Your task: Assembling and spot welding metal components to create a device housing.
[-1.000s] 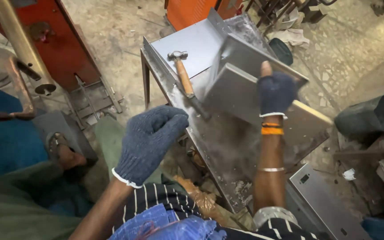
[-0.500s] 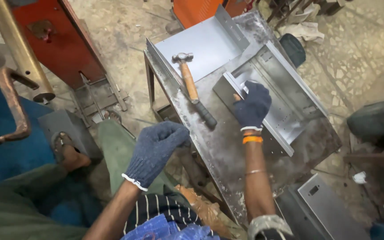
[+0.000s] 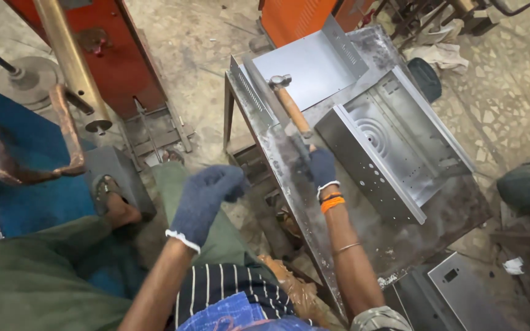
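The wooden-handled hammer with a steel head [image 3: 291, 107] lies on the worn steel counter [image 3: 437, 220], its head pointing away from us and its handle running back toward our right hand [image 3: 321, 167]. We see this hand, in a dark blue knit glove, at the lower end of the handle, with the fingers curled down over the dark grip; it seems closed on the hammer, though the glove hides the fingertips. Our left hand [image 3: 203, 199], in the same kind of glove, hangs in the air left of the counter with its fingers loosely bent and nothing in it. Just right of the hammer stands an open grey sheet-metal box with punched holes [image 3: 394, 147]. Behind the hammer head lies a flat grey sheet-metal panel with bent edges [image 3: 311, 64]. On the floor at the left stands an orange machine with a brass-coloured arm [image 3: 72, 67].
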